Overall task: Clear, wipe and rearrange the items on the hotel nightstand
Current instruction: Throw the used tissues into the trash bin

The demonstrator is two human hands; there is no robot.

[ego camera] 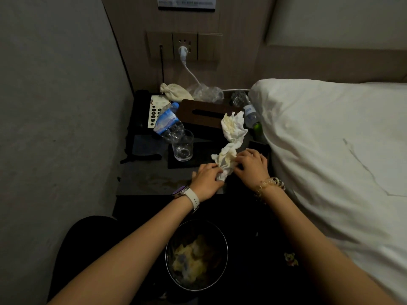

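Dim light covers the dark nightstand (141, 181) wedged between the grey wall and the bed. At its front edge lies a crumpled white tissue (226, 159), stained yellowish, and both of my hands are on it. My left hand (206, 180), with a watch on its wrist, has its fingers curled against the left side of the wad and grips it. My right hand (252, 165), with a ring and a beaded bracelet, comes in from the other side, its fingers bent over the tissue's right edge; I cannot tell how firmly they pinch it. A second crumpled tissue (233, 125) lies just behind the first, touching it and leaning on the corner of the brown tissue box (202, 111).

Left of the tissues, an empty glass tumbler (182, 148) stands upright on a dark coaster mat (198, 162). A crushed plastic water bottle (168, 122) with a blue label lies tilted just behind the glass, over a card with dark dots (154, 111). Behind the box are a small cloth pouch (174, 92) and a crumpled clear plastic bag (207, 93). Another plastic bottle (250, 113) lies at the right, against the white pillow (330, 139). A white plug (182, 51) sits in the wall socket, its cable trailing down. Below my forearms, on the floor, a round waste bin (169, 260) holds crumpled paper.
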